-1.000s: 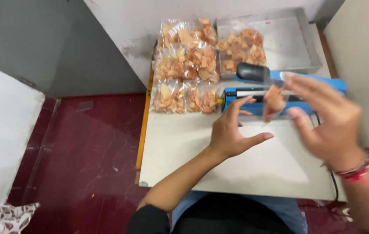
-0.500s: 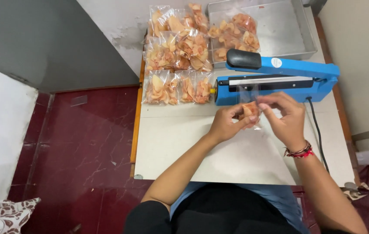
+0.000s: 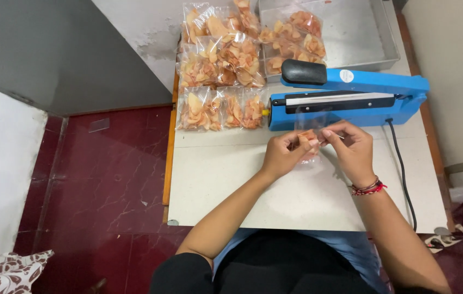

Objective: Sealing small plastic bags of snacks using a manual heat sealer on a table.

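A small clear snack bag [image 3: 309,137] with orange chips inside is pinched between both hands just in front of the blue heat sealer [image 3: 351,95]. My left hand [image 3: 281,154] grips the bag's left side. My right hand [image 3: 351,149], with a red thread bracelet at the wrist, grips its right side. The open top of the bag reaches up towards the sealer's jaw. The sealer's arm with its black handle [image 3: 303,72] sits slightly raised.
Several filled snack bags [image 3: 218,60] lie piled at the table's back left. A metal tray [image 3: 351,32] behind the sealer holds more bags. A black cord [image 3: 403,169] runs down the table's right side. The white table [image 3: 242,190] stands over a dark red floor.
Both hands came together on the bag and brought it down in front of the sealer; a second ago my right hand was raised and spread wide.
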